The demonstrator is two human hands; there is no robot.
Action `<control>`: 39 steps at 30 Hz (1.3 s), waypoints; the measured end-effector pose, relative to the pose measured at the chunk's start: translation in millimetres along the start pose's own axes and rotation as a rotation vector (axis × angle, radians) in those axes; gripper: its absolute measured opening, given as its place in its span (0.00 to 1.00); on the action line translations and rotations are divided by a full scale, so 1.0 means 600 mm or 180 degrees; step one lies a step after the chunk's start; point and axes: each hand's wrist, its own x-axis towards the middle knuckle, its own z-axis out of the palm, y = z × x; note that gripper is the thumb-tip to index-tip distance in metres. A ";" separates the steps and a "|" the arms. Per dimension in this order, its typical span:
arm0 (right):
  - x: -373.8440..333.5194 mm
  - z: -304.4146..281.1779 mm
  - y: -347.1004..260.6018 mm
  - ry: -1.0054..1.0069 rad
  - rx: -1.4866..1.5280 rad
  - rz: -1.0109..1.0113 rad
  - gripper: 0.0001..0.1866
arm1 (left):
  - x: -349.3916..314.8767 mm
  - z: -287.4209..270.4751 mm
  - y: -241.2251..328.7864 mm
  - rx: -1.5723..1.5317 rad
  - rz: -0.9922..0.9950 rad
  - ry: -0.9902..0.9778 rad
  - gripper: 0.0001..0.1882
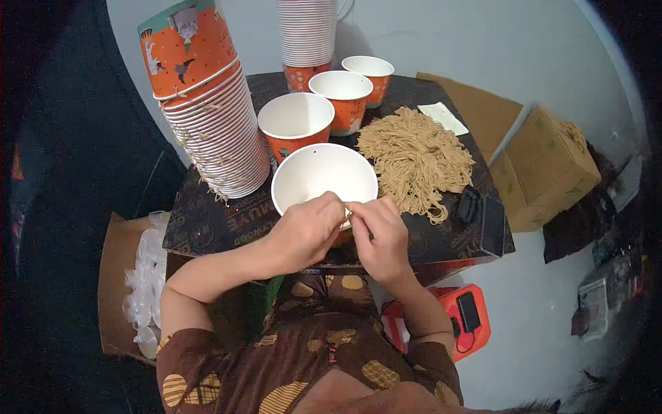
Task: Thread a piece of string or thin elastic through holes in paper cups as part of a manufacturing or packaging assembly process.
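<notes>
A paper bucket (289,183) with a white inside stands upright at the table's near edge. Over its near rim my left hand (307,231) and my right hand (380,234) meet, fingers pinched together. Between the fingertips shows a short bit of pale cord, mostly hidden by the fingers. Right of the bucket lies a loose heap of tan cords (417,159). Behind it, three more orange-sided buckets stand in a row: the nearest (296,117), a middle one (341,86) and a far one (369,67).
At left leans a tall stack of nested orange buckets (217,138), cord bits at their rims. Another stack (307,34) rises behind. A white paper piece (443,117) and black object (469,205) lie right. Cardboard boxes (545,169) and a red stool (476,303) flank the table.
</notes>
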 end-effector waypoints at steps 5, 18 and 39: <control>0.007 -0.006 -0.012 -0.0213 0.0050 0.0113 0.10 | -0.018 0.008 -0.008 0.0442 0.0359 0.0192 0.12; 0.002 -0.001 -0.007 -0.0280 0.0102 0.0109 0.05 | -0.019 0.005 -0.007 0.0122 0.0129 0.0353 0.12; -0.041 0.010 -0.015 0.0122 -0.0104 -0.0440 0.11 | 0.006 -0.016 0.004 -0.0610 -0.1658 0.0043 0.05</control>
